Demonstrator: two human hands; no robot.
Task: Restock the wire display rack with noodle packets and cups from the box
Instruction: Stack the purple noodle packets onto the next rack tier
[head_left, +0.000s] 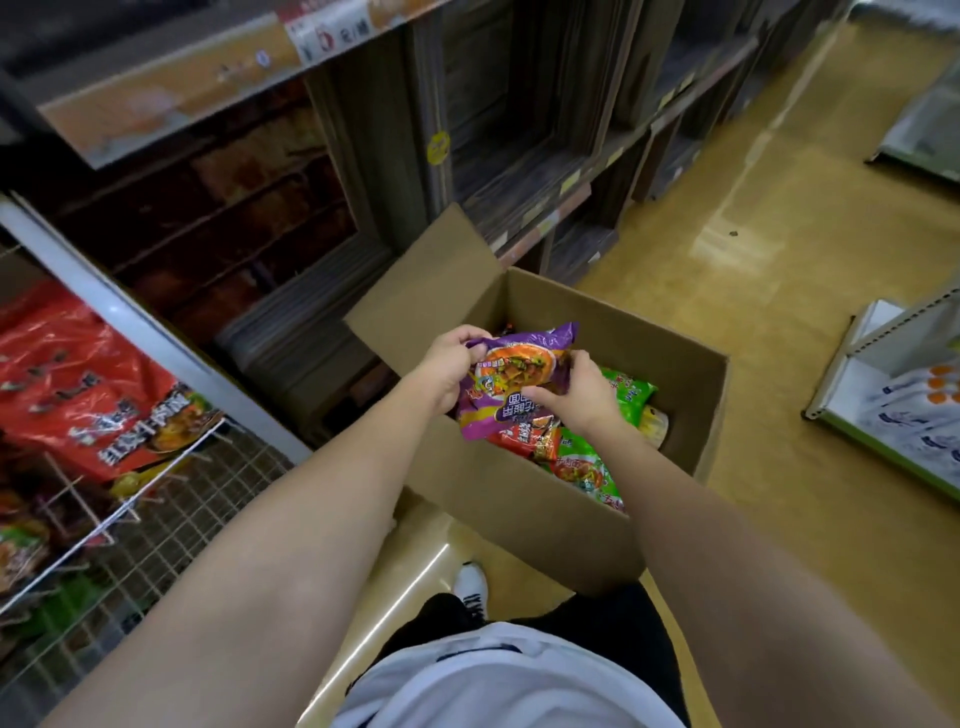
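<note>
While both hands pinch one purple noodle packet (511, 384) above the open cardboard box (524, 512), the left hand (448, 369) grips its left edge with curled fingers and the right hand (574, 391) curls round its right side. Under it in the box lie one red packet (527, 439), two green packets (587, 475), and what looks like one cup's rim (655, 423), mostly hidden. At the left, the wire display rack (130, 499), cut off by the frame, holds one large red multipack (85, 389) and blurred packets below.
</note>
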